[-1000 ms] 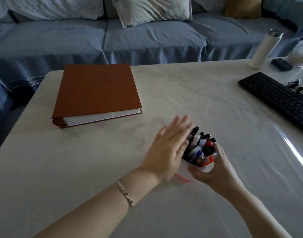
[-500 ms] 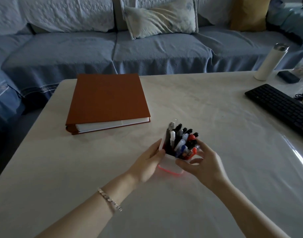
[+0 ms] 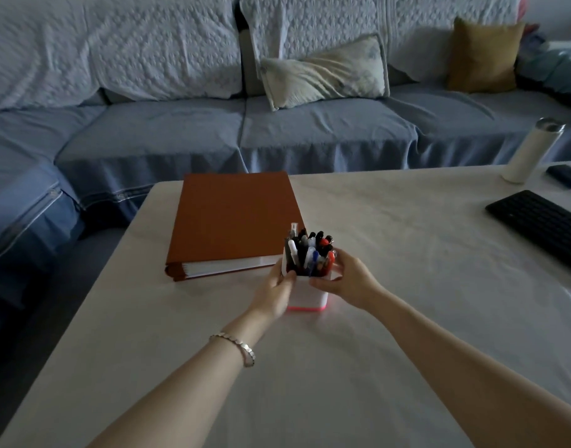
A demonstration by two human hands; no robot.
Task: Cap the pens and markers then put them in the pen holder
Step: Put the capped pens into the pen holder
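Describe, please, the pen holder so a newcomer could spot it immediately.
On the pale table, just in front of the brown binder, stands the pen holder, between the left hand and right hand. It alone is white with a glowing red base, crammed with pens.

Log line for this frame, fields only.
stage: holder filled | left hand: on pen holder side | right hand: on opposite side | pens: upright inside | holder: on table

Pale table (image 3: 358, 367) carries brown binder (image 3: 232, 218), pen holder (image 3: 308, 292), black keyboard (image 3: 543, 226), white bottle (image 3: 530, 150).
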